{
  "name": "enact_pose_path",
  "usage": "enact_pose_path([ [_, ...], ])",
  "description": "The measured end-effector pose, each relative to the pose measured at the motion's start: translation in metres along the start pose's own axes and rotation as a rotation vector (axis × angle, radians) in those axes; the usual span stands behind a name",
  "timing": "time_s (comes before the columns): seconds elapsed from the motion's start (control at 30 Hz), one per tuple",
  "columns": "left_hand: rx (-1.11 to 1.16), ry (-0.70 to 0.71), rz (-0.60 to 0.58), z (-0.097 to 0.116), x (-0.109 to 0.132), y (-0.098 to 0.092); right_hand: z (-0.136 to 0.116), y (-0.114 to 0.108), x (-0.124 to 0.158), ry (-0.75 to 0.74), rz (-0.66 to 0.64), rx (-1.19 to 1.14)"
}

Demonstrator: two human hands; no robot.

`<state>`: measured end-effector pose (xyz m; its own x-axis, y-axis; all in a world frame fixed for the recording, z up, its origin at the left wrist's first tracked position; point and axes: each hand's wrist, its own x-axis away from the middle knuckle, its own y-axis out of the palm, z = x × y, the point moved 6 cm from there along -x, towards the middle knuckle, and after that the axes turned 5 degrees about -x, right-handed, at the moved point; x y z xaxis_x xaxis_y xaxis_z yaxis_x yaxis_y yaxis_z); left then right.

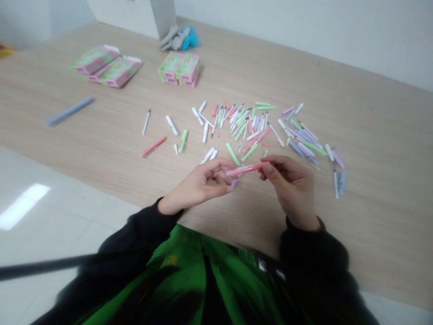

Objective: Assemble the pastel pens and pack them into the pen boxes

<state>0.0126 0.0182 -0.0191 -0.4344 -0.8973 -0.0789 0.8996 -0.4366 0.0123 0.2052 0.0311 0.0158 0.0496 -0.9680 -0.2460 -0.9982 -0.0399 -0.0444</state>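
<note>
A pink pen (245, 169) lies level between both my hands, just above the wooden floor (372, 149). My left hand (199, 185) pinches its left end with curled fingers; a small lilac piece (234, 183) shows under those fingertips. My right hand (292, 185) grips the pen's right end between thumb and fingers. Beyond my hands lies a scatter of several pastel pen parts (257, 126): green, pink, lilac, blue and white barrels, caps and refills.
A finished pink pen (154, 146) and a blue-grey pen (69, 112) lie to the left. Pink-green boxes (106, 65) and another stack of boxes (179, 68) stand farther back, near a grey-blue cloth (179, 39). White tile (43, 203) borders the wood on the left.
</note>
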Motion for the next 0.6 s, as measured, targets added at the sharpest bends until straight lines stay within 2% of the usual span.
enact_pose_path([
  [0.2,0.092,0.003,0.009,0.001,0.000,0.001,-0.001,0.002,0.000,-0.050,-0.038,-0.005],
  [0.33,-0.031,0.002,0.023,0.003,0.000,0.000,-0.006,0.012,0.002,-0.091,-0.084,0.014],
  [0.47,-0.149,0.002,0.020,0.005,0.001,-0.005,-0.011,0.025,0.002,-0.092,-0.212,0.024],
  [0.53,-0.145,0.017,0.047,0.006,0.002,-0.011,-0.011,0.022,-0.002,-0.099,-0.211,0.027],
  [0.6,-0.119,0.017,0.099,0.006,0.005,-0.020,-0.008,0.006,-0.012,-0.100,-0.132,0.076],
])
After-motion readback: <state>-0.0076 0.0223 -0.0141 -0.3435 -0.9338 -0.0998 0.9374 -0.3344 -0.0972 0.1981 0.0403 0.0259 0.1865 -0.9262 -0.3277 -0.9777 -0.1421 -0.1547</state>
